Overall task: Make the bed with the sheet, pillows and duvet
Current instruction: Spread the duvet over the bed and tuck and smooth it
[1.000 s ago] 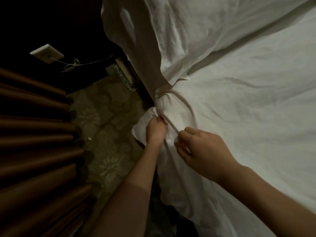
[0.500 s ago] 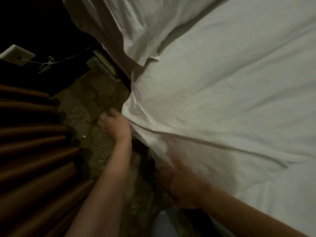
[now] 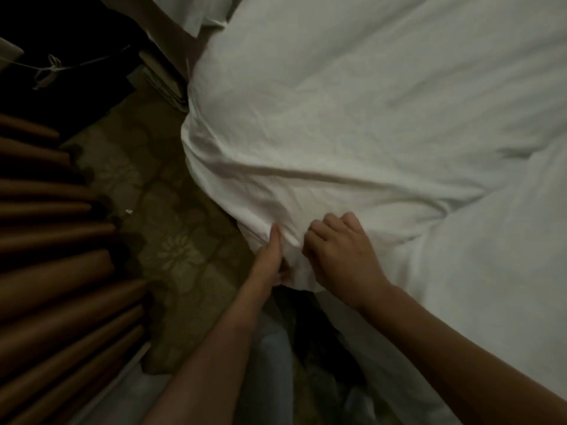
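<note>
Both hands are down at the corner of the bed [image 3: 399, 102], low and centre in the frame, working the white sheet [image 3: 306, 142] where it drapes over the mattress edge. The left hand [image 3: 270, 256] lies along the overhang with a finger straight up against the cloth, and lower down it seems to pinch a bit of hem, though the light is too dim to be sure. The right hand [image 3: 340, 253] has its fingers curled, knuckles up, bunching a fold of sheet at the corner, so that grip is closed on fabric. The sheet looks thin, soft and light: it creases at a touch, and one long ridge runs from the left edge out across the bed. I would judge it best taken by the hem near the corner, gathered in a fistful, since a loose pinch could slip. At the top of the frame lies more white bedding [image 3: 196, 13], a pillow or duvet, I cannot tell which. No containers show here; only patterned carpet [image 3: 171, 216] and brown curtain folds [image 3: 55, 271] on the left.
</note>
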`<action>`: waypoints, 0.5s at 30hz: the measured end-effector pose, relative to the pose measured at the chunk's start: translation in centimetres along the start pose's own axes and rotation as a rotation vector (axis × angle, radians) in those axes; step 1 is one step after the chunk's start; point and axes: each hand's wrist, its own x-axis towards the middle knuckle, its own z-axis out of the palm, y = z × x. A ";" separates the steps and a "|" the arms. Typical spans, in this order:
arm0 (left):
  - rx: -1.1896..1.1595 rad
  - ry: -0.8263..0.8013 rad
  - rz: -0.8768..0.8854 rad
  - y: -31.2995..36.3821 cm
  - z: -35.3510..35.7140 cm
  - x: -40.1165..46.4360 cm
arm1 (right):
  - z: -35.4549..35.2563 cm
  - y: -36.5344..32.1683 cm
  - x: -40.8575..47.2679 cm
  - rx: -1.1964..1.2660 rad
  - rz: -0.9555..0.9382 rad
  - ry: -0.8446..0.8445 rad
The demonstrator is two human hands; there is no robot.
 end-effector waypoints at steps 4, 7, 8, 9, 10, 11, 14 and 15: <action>-0.135 0.018 0.214 -1.9 -0.3 -2.4 | -1.0 -1.3 -2.3 0.047 -0.042 -0.135; -0.134 0.177 0.262 -5.1 -2.7 -2.9 | -2.0 0.1 -2.7 0.197 -0.115 -0.270; -0.107 0.244 0.251 -6.2 -3.6 -2.8 | -2.7 1.1 -2.7 0.257 -0.102 -0.205; -0.092 0.309 0.215 -7.2 -4.4 -2.4 | -3.5 2.3 -2.5 0.277 -0.044 -0.073; -0.124 0.347 0.151 -8.0 -5.4 -1.8 | -4.5 3.6 -2.3 0.231 0.083 0.102; -0.134 0.365 0.085 -8.4 -6.1 -1.5 | -5.4 4.9 -2.1 0.144 0.243 0.278; 0.058 0.347 0.069 -7.4 -7.1 -1.0 | -3.9 5.4 -2.7 -0.108 0.573 0.303; 0.145 0.356 0.151 -6.5 -6.8 -1.3 | -2.0 3.9 -3.3 -0.137 0.422 0.127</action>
